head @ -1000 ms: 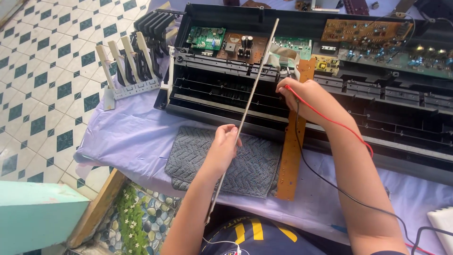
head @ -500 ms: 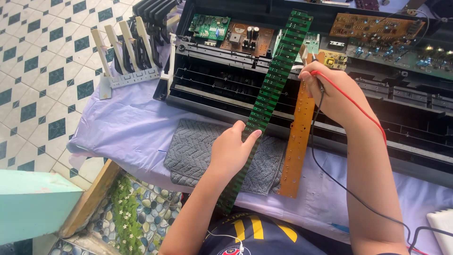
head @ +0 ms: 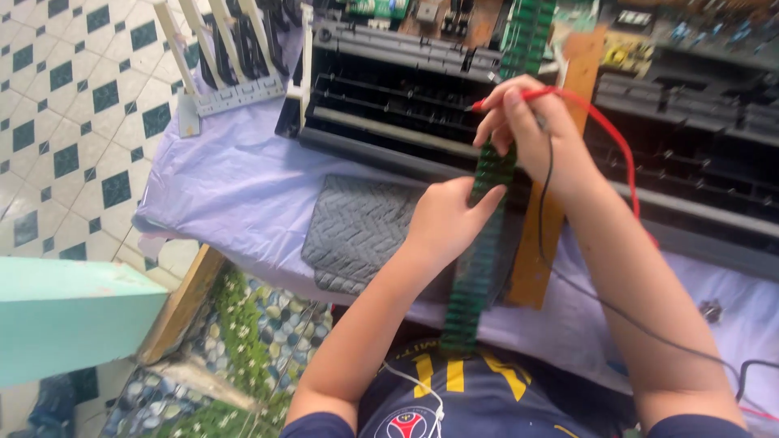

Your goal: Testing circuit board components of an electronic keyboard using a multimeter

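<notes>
A long narrow green circuit board [head: 475, 268] runs from my chest up to the opened black keyboard casing [head: 389, 105]. My left hand [head: 445, 217] grips it near the middle, thumb on its face. My right hand [head: 527, 130] sits higher on the strip, pinching a red-tipped test probe [head: 519, 96] against the board; red and black leads [head: 600, 138] trail over my right forearm. A long brown board [head: 560, 186] lies just right of the green one.
A grey textured mat [head: 357, 231] lies on the lilac cloth [head: 235, 178] covering the table. A white rack of loose keys [head: 227, 57] stands at the back left. Circuit boards [head: 454, 16] show inside the casing. Tiled floor [head: 65, 122] is at left.
The green board has turned from edge-on to face-up and now lies flatter toward me. My right hand has come down onto it with the probe. The camera has moved closer.
</notes>
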